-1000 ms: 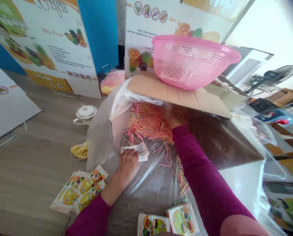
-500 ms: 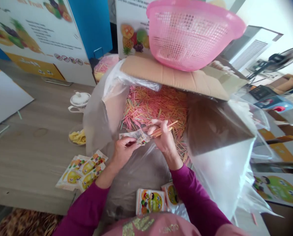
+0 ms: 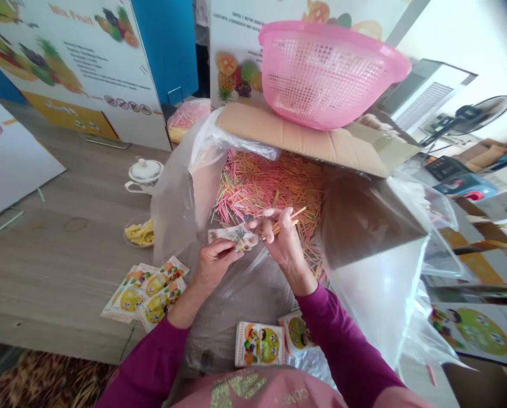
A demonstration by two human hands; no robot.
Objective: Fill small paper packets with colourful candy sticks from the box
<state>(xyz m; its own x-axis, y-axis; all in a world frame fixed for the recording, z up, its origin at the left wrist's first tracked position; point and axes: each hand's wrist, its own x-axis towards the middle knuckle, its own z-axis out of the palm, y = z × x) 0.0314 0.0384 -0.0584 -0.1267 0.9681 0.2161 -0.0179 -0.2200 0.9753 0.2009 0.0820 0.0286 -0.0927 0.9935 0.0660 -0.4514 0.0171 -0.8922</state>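
Note:
My left hand (image 3: 214,262) is closed on a small printed packet (image 3: 232,233), pinched between thumb and fingers. Right beside the packet's end, my right hand (image 3: 281,235) grips a few thin orange and pink candy sticks (image 3: 298,213), their ends poking out past the fingers. Both hands are over the near side of a plastic-lined cardboard box, where a heap of loose pink, yellow and green sticks (image 3: 270,181) lies. Whether the stick ends touch the packet's mouth is hidden by the fingers.
A pink basket (image 3: 330,79) rests on the box's back flap (image 3: 300,139). Printed packets (image 3: 151,294) lie on the table at left, and more packets (image 3: 261,344) before me. A lidded china pot (image 3: 145,173) and a dish of yellow pieces (image 3: 139,233) stand left of the plastic liner (image 3: 372,289).
The view has shifted slightly, so the surroundings sit a little lower. Both hands keep nearly the same place, with the packet and sticks still held.

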